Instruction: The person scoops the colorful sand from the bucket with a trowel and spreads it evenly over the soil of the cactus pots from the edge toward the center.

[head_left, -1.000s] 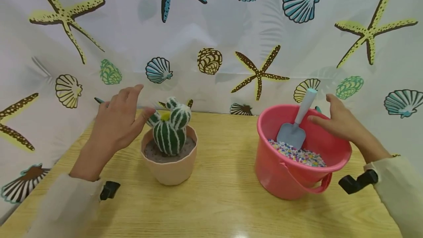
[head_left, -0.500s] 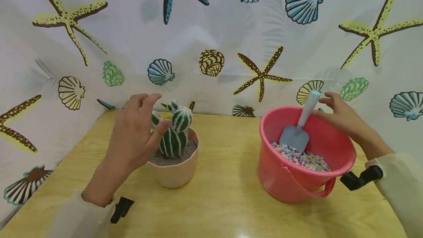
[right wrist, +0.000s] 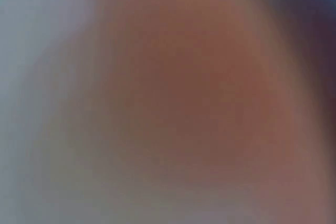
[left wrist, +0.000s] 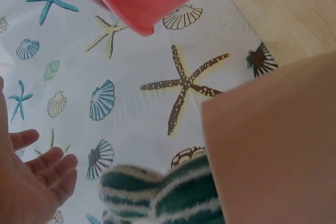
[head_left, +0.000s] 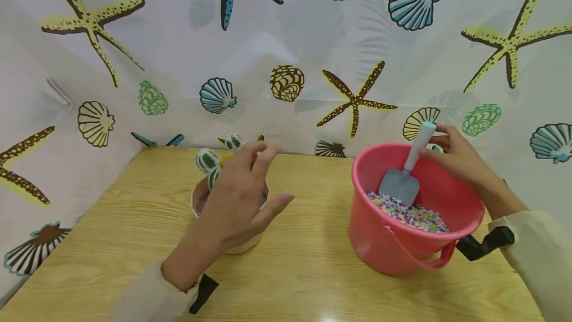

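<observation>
In the head view my left hand (head_left: pixel 237 195) hangs in front of the potted cactus (head_left: pixel 207 160), hiding much of it. Its fingers are loosely bent with nothing between them. The left wrist view shows this hand (left wrist: pixel 31 182) beside the striped green cactus (left wrist: pixel 184 195) and its peach pot (left wrist: pixel 273 145). At the right stands a pink bucket (head_left: pixel 380 242) holding small multicoloured beads (head_left: pixel 406 213). A grey shovel (head_left: pixel 399 186) leans inside, its blade in the beads. My right hand (head_left: pixel 460 160) pinches the shovel's pale handle between thumb and fingers. The right wrist view is too blurred to read.
The wooden table (head_left: pixel 308 272) carries the pot on the left and the bucket on the right. A white cloth (head_left: pixel 286 29) printed with starfish and shells hangs behind it. The bucket's handle (head_left: pixel 415 257) hangs down in front.
My left hand has moved right, from beside the cactus to in front of it. My right hand has come in from the bucket's far rim to the shovel's handle.
</observation>
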